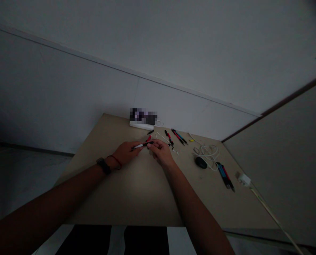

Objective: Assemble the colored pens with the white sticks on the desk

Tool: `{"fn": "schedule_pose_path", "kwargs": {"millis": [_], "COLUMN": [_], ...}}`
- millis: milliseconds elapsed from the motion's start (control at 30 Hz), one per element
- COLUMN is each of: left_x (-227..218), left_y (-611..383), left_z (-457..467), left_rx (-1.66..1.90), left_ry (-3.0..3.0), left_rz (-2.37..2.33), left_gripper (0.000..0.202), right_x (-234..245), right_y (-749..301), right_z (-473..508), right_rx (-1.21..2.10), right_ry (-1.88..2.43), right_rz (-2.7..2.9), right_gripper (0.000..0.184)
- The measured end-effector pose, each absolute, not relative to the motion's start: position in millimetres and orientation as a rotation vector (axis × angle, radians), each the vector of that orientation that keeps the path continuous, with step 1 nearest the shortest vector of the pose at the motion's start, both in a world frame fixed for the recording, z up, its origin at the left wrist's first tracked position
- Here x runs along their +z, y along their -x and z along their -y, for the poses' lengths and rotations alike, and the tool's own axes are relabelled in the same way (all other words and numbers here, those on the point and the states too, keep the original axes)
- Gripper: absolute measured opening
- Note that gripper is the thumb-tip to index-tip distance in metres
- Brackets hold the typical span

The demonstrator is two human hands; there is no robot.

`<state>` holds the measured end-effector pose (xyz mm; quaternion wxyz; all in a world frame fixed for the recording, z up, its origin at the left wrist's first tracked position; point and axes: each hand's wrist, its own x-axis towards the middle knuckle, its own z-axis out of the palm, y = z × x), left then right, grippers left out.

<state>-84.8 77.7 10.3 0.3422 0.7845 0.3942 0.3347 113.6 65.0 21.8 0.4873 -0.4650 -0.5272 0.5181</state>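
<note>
Near the middle of the table, my left hand [126, 152] is closed on the white barrel of a black-and-white pen [139, 145]. My right hand [161, 151] pinches the pen's dark end between thumb and fingers. The pen lies roughly level across the gap between my hands, just above the tabletop. Right behind my hands are a red pen part [148, 138] and a short black piece [150, 132]. Thin white refill-like sticks [161, 135] and small black bits lie beyond my right hand, partly hidden by it.
Red-and-black pen pieces [169, 136] and several pens [179, 136] lie at the back. To the right are a black mouse [200, 162], a coiled white cable [207, 151], more pens [225, 176] and a white plug [244, 179]. A white box-like object [141, 125] stands against the wall.
</note>
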Motion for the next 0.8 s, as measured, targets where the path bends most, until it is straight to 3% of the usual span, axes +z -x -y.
{"fn": "schedule_pose_path", "kwargs": {"millis": [800], "left_x": [13], "left_y": [87], "left_z": [-75], "left_rx": [0.812], "left_ry": [-2.089], "left_rz": [-1.003], "left_gripper": [0.041], "right_x": [33], "right_y": [-114], "right_z": [-61], "right_rx": [1.221], "right_ry": [1.138], "right_rz": [1.439], "right_gripper": [0.034]}}
